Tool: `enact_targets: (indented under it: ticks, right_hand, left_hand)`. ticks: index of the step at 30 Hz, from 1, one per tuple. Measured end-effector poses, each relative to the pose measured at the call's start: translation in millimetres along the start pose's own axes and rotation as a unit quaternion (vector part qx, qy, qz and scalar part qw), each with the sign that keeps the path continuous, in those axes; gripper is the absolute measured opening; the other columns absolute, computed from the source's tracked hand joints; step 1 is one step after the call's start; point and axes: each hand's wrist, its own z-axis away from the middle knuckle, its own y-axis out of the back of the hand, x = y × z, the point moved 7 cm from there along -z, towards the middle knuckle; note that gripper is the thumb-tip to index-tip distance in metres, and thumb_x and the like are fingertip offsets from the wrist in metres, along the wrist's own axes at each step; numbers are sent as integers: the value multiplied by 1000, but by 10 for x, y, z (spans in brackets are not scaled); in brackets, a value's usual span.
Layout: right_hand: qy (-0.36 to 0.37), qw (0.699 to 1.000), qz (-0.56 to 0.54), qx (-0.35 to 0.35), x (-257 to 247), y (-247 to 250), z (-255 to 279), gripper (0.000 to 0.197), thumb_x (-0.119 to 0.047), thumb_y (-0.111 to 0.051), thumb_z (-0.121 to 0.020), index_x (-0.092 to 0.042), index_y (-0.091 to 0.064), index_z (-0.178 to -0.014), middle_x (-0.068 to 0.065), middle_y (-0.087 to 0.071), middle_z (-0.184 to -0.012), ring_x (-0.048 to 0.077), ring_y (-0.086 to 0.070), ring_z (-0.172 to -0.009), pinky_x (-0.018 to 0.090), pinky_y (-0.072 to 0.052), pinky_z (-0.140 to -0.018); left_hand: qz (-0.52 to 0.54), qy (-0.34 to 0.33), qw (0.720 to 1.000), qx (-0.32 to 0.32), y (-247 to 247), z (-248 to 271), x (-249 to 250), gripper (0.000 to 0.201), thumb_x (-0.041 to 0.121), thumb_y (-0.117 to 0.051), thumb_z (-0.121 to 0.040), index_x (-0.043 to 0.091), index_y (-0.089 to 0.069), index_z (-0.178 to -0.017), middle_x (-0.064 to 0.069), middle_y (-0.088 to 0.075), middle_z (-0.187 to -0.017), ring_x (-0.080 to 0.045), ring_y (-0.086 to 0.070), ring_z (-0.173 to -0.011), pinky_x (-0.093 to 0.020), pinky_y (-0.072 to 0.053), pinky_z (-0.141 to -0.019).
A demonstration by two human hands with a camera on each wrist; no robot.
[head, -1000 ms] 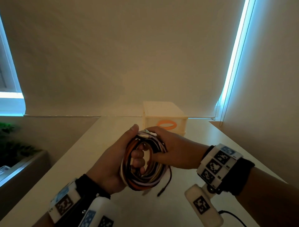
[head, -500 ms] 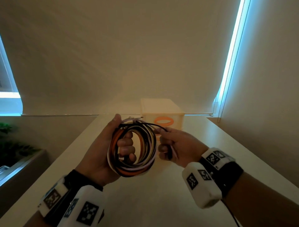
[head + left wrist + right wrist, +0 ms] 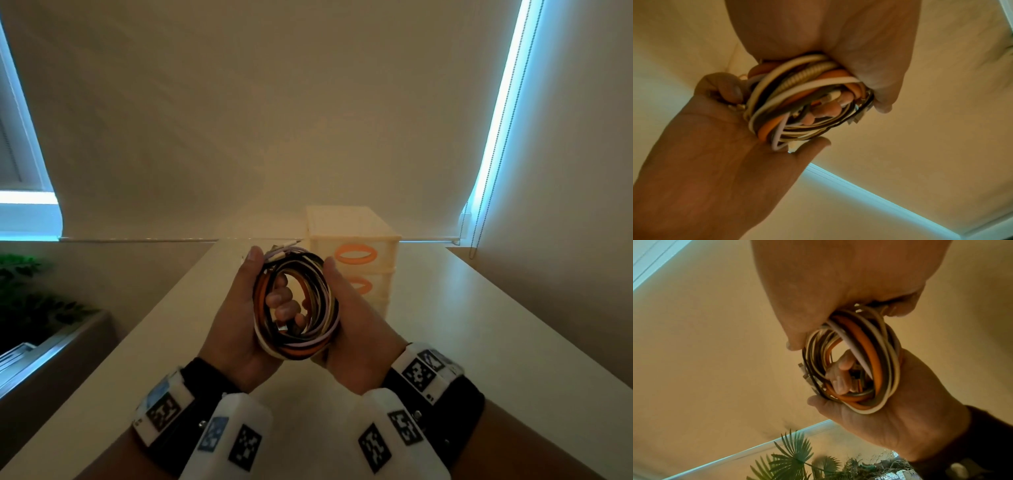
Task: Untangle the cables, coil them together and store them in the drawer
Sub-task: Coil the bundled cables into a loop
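Observation:
A coil of cables (image 3: pixel 296 305), with orange, white, black and lilac strands, is held upright above the table between both hands. My left hand (image 3: pixel 239 318) grips its left side, thumb on the top and fingers curled through the middle. My right hand (image 3: pixel 356 329) clasps the right side, thumb up along the rim. In the left wrist view the coil (image 3: pixel 797 100) sits pressed between the two palms. The right wrist view shows the coil (image 3: pixel 869 361) with plug ends tucked inside. Just beyond the hands stands the cream drawer unit (image 3: pixel 356 236) with orange handles, its drawers closed.
The pale table (image 3: pixel 479 342) stretches forward to the wall and window blind. A blind cord (image 3: pixel 493 154) hangs at the right. A green plant (image 3: pixel 30 301) and a ledge lie beyond the table's left edge.
Half a second ago my right hand held a black cable end out to the right of the coil. Now that hand clasps the coil's right side and no loose end hangs out.

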Motion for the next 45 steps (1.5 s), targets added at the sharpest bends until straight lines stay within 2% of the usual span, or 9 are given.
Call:
enact_targets:
  ticks: [2,7,13,19,23,27,34,40,45]
  right_hand:
    - [-3,999,-3,36,48,70,-36,117,-91,-69,-44,-16,-61,-133,8,-60,-110,25,-55,-98,39,-40,-89]
    - [37,996,-79,18,116,102,-12,69,-68,-45,-90,-11,-69,-121,8,-72,-91,16,-70,-71,35,-57,-79]
    - [84,995,2,45,87,220,33,65,-67,-37,-94,-17,-69,-118,13,-74,-109,20,-70,-87,40,-57,-87]
    - [80,993,-87,9,143,211,14,27,-33,-59,-95,-11,-67,-108,-1,-65,-74,8,-63,-62,23,-53,-57]
    - [46,996,-70,0,153,208,10,35,-38,-53,-99,-11,-68,-118,-1,-73,-81,11,-70,-70,31,-58,-68]
    - [-27,998,-46,-19,243,192,21,54,-57,-47,-96,-14,-67,-123,9,-75,-107,23,-72,-87,33,-57,-71]
    - [-68,996,-31,-58,225,150,49,66,-65,-48,-90,-13,-66,-127,13,-72,-116,30,-67,-102,46,-52,-88]
    - [-147,970,-42,-188,280,25,165,75,-68,-50,-88,-11,-60,-135,22,-62,-129,47,-53,-120,64,-31,-110]
    - [-183,940,-15,-287,309,-88,263,86,-73,-52,-85,-11,-49,-145,21,-58,-132,42,-54,-115,59,-32,-108]
  left_hand:
    - [-4,-2,1000,-3,-7,-5,-36,49,62,-59,-87,14,-54,-78,6,-37,-55,-11,-44,-44,-28,-51,-54]
    - [14,1,1000,-6,2,-25,-88,51,62,-57,-89,13,-54,-77,6,-38,-53,-11,-44,-44,-29,-50,-51]
    - [7,15,1000,-21,-1,-17,-153,50,62,-58,-88,14,-56,-77,6,-39,-55,-10,-45,-45,-28,-48,-55]
    - [-7,15,999,-37,3,-25,-148,54,66,-55,-91,13,-59,-80,5,-41,-59,-11,-47,-50,-29,-51,-59]
    - [-52,-8,998,-32,2,-19,-135,52,61,-53,-92,10,-65,-84,-1,-52,-72,-17,-59,-68,-32,-56,-66]
    - [-96,-31,994,-45,-57,1,-121,52,51,-38,-100,19,-78,-112,-17,-73,-117,-32,-73,-102,-40,-61,-75]
    - [-122,-32,990,-58,-41,14,-99,53,55,-40,-94,24,-78,-113,-17,-70,-125,-32,-70,-111,-41,-60,-83]
    - [-125,-29,987,-94,-28,5,-81,84,60,-78,-76,13,-55,-142,-27,-54,-143,-45,-54,-130,-56,-49,-102]
    - [-95,-21,987,-131,-61,26,-78,77,54,-75,-82,7,-55,-140,-35,-48,-143,-49,-53,-128,-56,-49,-101]
